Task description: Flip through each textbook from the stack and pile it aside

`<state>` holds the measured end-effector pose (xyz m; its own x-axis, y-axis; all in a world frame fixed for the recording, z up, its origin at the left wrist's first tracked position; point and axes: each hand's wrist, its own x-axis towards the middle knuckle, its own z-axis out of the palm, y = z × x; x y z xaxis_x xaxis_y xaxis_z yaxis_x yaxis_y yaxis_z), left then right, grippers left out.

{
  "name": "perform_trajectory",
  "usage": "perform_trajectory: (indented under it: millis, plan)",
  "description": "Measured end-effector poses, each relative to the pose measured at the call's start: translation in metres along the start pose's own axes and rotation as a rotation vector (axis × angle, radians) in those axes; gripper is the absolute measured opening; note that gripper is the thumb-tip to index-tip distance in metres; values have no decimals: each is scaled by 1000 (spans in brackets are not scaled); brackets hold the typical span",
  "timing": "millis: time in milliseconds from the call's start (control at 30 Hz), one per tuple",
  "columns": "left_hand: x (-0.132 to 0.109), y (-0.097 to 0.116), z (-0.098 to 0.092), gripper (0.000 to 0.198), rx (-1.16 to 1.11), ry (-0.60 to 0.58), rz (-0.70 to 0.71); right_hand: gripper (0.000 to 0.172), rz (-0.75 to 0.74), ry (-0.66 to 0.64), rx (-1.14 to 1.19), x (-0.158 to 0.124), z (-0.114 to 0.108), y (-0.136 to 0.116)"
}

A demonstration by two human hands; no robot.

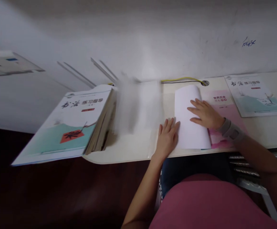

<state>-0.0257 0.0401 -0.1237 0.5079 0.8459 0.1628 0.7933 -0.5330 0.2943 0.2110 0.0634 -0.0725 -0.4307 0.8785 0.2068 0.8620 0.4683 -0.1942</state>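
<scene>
Right of the frame's centre, a white sheet (190,117) is pressed flat over a pink book (220,105) by the right hand (205,113) — fingers spread, nothing gripped. The left hand (167,135) is laid open at the sheet's lower left edge — on the desk (128,149), close beside the right hand but apart from it. A stack of books (69,124) is seen at left.

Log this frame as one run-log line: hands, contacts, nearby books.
left hand flat at white sheet's left edge | right hand flat on sheet | sheet over pink book | book stack left | desk
</scene>
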Motion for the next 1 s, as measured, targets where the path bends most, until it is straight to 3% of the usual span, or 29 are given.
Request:
perform_trajectory:
  millis: [100,200,367,767,1000]
  plan:
    - [0,2,-1,42,3,-45,68,48,29,-55,18,12,7,26]
    - [0,6,-2,37,4,-14,110,45,25,-86,0,15,15,30]
    - [-3,7,-2,28,-40,92,152,41,8,-94,-81,8,15,18]
    - [-1,2,0,28,-99,103,122,40,-89,-235,-209,18,9,-2]
    - [-2,-6,5,34,-134,104,146,58,-171,-341,-287,41,22,-22]
